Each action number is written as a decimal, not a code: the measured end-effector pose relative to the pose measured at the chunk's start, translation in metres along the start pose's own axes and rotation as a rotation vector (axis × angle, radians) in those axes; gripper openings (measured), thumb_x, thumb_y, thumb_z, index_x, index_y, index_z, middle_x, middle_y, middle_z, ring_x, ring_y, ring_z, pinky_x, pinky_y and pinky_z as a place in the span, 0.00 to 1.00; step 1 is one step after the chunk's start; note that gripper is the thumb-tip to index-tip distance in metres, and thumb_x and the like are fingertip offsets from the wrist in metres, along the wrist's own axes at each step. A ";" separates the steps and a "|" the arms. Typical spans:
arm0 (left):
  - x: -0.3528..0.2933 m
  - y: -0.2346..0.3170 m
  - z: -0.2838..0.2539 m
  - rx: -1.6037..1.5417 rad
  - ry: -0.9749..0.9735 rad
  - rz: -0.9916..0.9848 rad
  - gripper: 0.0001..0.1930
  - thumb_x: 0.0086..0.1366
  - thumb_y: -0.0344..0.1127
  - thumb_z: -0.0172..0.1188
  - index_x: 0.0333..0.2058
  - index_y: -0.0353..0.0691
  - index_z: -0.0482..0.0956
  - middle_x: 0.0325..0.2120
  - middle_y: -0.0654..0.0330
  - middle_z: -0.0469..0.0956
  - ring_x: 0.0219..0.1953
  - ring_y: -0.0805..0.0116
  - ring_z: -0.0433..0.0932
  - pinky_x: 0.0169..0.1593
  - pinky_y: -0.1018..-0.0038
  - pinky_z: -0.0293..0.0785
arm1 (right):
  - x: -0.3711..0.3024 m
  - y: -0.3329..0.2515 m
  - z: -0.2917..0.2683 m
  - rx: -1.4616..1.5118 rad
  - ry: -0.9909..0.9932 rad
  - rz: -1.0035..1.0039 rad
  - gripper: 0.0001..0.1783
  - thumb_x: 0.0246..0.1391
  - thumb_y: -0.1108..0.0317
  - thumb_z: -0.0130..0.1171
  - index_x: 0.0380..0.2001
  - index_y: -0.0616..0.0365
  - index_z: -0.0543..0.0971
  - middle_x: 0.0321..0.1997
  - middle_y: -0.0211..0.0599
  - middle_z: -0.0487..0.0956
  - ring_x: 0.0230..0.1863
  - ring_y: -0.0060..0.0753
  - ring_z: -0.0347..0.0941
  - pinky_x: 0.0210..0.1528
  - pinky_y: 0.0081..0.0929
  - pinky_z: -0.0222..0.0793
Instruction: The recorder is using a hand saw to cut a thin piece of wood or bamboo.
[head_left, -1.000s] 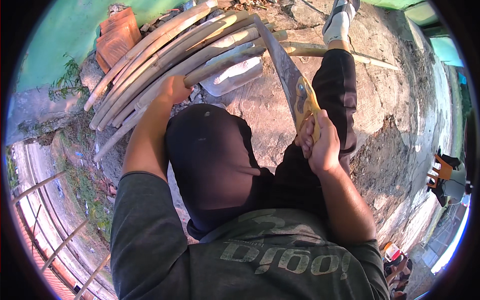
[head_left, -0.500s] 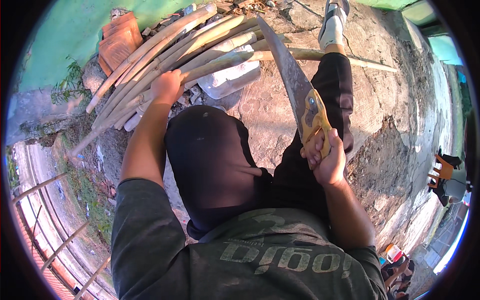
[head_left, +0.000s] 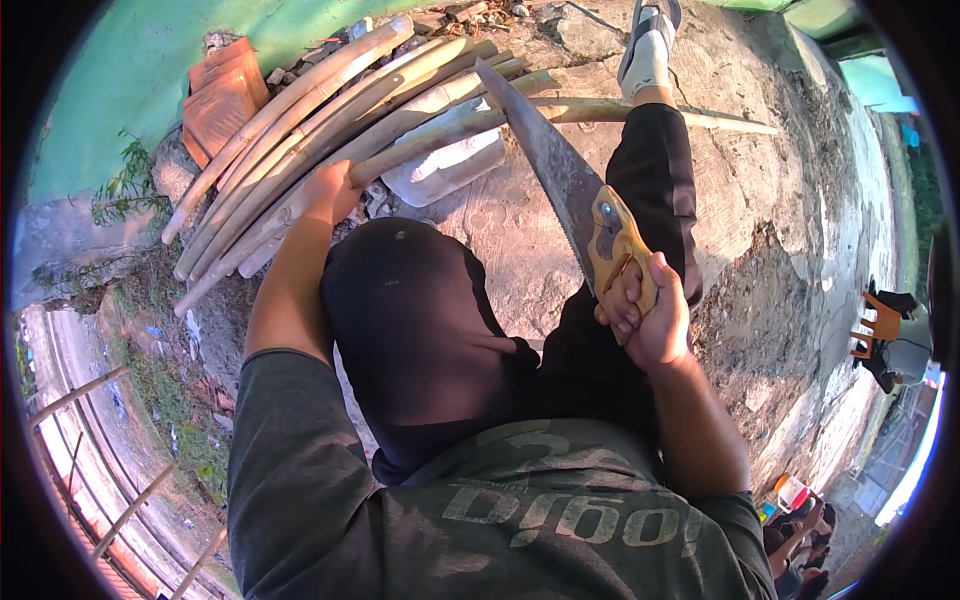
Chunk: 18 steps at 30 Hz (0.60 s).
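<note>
My left hand [head_left: 335, 190] is closed around a bamboo pole [head_left: 430, 146], which slants across the pile and past my stretched leg. In my right hand [head_left: 652, 315] is a handsaw [head_left: 555, 165] with a yellow handle, the fingers wrapped through its grip. Its wide grey blade points up and away to the left, the toothed edge facing left. Near its tip, the blade overlaps the pole in view; whether they touch I cannot tell. More bamboo poles [head_left: 340, 85] lie in a bundle beyond and left of my left hand. Under the held pole sits a whitish block [head_left: 450, 175].
Stacked orange-brown tiles [head_left: 222, 100] lean by the green wall [head_left: 110, 120]. My bent knee [head_left: 410, 300] is close to my left hand; my other leg [head_left: 655, 160] stretches ahead over cracked concrete [head_left: 745, 180]. An orange chair [head_left: 880, 322] stands far right, another person [head_left: 800, 540] lower right.
The view has shifted slightly. My left hand is a little nearer to me, and the near-left pole end sits further right. The saw has swung slightly left, still in my right hand.
</note>
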<state>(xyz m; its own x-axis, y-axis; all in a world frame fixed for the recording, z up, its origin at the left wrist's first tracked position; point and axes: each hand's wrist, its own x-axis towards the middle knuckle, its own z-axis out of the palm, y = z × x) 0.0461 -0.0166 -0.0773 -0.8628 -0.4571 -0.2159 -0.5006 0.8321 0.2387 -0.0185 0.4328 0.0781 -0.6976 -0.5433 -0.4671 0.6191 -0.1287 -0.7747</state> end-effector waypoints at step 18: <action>0.009 -0.006 0.010 0.037 -0.032 0.007 0.21 0.53 0.53 0.70 0.36 0.44 0.80 0.33 0.49 0.81 0.41 0.45 0.79 0.42 0.55 0.74 | 0.047 -0.016 0.003 0.344 0.025 0.132 0.26 0.66 0.42 0.36 0.19 0.47 0.62 0.10 0.22 0.54 0.12 0.23 0.50 0.28 0.30 0.59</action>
<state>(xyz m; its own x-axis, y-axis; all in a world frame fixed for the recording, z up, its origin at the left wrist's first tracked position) 0.0424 -0.0227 -0.0900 -0.8634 -0.4411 -0.2448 -0.4909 0.8466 0.2058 -0.0596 0.4067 0.0699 -0.6094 -0.5536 -0.5675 0.7866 -0.3325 -0.5203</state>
